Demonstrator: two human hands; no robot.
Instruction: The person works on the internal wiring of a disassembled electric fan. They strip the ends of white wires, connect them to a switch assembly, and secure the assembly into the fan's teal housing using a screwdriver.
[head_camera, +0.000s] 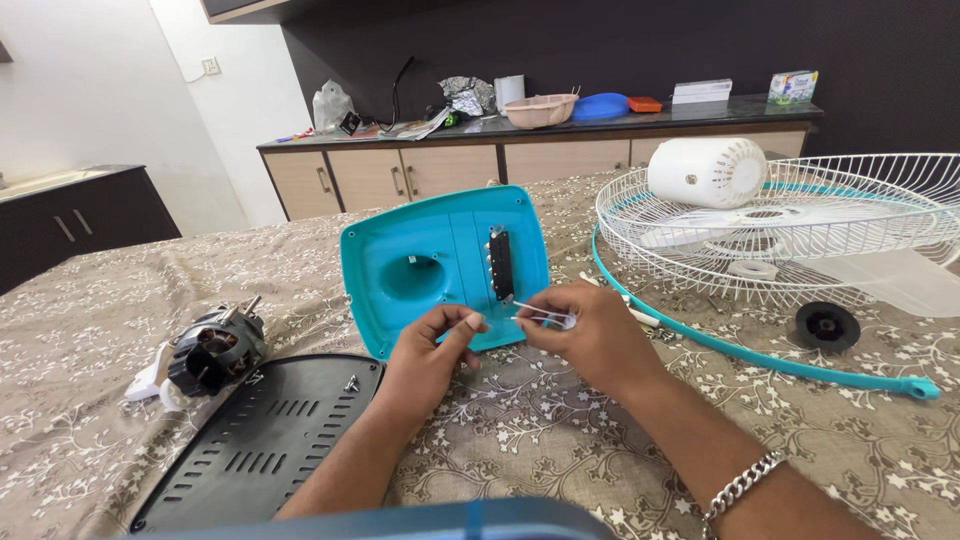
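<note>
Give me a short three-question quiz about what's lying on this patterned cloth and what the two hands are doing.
1. True or false: the turquoise plastic base cover lies flat under the black slotted plate.
2. What do the left hand and right hand hold between them?
A. a thin white wire
B. a black round knob
C. the white wire fan guard
3. Fill in: the white cylindrical motor housing rests on the ____.

Key
1. False: the cover stands tilted up behind the hands, apart from the plate.
2. A
3. White wire fan guard.
</note>
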